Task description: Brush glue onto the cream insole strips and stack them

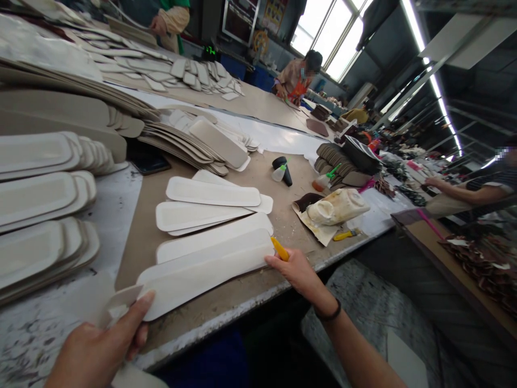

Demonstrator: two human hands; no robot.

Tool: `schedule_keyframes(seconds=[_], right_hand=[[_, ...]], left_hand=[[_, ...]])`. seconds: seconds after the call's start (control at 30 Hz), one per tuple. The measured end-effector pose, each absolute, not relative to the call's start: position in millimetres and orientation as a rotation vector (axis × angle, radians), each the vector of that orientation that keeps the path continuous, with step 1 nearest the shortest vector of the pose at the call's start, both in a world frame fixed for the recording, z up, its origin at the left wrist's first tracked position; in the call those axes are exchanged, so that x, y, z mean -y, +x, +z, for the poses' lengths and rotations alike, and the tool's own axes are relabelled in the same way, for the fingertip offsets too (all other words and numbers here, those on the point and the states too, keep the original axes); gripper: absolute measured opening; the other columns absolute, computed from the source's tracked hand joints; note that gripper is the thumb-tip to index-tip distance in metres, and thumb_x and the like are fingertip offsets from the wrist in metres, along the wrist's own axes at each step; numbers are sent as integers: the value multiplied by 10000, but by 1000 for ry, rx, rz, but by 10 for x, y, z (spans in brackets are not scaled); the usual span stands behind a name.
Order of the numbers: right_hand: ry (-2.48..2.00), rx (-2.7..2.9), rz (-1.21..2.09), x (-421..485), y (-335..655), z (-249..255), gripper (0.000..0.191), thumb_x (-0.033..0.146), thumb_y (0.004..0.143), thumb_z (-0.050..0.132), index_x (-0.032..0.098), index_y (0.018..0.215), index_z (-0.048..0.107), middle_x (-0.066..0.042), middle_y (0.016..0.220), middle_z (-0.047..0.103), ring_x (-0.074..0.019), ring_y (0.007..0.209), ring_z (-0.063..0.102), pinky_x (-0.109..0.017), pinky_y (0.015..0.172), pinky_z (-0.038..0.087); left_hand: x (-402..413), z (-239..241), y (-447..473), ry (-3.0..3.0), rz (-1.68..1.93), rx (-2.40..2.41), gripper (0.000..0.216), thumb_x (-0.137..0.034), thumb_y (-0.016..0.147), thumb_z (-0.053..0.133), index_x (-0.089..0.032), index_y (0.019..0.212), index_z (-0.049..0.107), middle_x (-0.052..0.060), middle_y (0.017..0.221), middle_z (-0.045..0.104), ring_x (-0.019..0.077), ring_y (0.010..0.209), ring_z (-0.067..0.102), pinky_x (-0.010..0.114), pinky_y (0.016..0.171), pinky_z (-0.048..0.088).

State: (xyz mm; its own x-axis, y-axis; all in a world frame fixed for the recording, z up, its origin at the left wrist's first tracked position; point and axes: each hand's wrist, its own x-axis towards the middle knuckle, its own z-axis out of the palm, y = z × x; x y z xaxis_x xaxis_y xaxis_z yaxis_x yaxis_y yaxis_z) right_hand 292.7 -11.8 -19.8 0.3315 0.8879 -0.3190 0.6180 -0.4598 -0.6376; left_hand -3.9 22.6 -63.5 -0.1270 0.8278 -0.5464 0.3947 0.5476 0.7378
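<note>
Long white round-ended panel (210,269): lying at the brown-topped table's (137,231) near edge. Left hand (100,339): fingers pinching its left end. Right hand (299,272): fingers gripping yellow-handled tool (280,249), thumb at opposite end. Handling advice: keep panel flat, ends steadied.

I see a dark phone (149,163) on the table (139,231), well in from its near edge. Dark stacked pieces (337,164) toward the right end. Window (329,37) beyond the far edge.

A long white panel (205,275) slants beside a yellow handle (280,249).
</note>
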Motion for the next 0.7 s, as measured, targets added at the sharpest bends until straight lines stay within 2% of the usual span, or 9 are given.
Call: schedule_keyframes(seconds=[0.13,0.23,0.47,0.7], right_hand=[[-2477,1608,389,150,2812,-91,288,375,866,515,187,648,511,11,615,498,-145,595,457,-253,552,265],[-2458,1761,132,107,2777,-79,247,332,910,493,190,714,544,-26,735,574,-165,684,515,-260,597,298],[-2459,1789,208,-61,2860,-277,172,304,895,531,192,771,571,-22,796,602,-168,722,547,-255,625,326],[-2475,1726,302,-84,2879,-331,171,304,878,539,189,753,556,-22,756,599,-172,700,547,-260,606,319]], left_hand=[[-211,-660,-49,1013,458,-1771,491,-503,651,644,-208,309,450,-53,270,436,130,369,412,257,501,343],[-191,-667,-40,1009,445,-1797,475,-511,642,650,-209,326,465,-51,272,448,137,372,426,258,490,340],[-198,-665,15,1149,518,-1761,579,-687,634,500,-223,292,446,-28,269,412,140,321,376,274,461,316],[-256,-576,13,1149,449,-1692,568,-646,652,496,-230,272,426,-23,292,447,156,371,428,290,557,348]])
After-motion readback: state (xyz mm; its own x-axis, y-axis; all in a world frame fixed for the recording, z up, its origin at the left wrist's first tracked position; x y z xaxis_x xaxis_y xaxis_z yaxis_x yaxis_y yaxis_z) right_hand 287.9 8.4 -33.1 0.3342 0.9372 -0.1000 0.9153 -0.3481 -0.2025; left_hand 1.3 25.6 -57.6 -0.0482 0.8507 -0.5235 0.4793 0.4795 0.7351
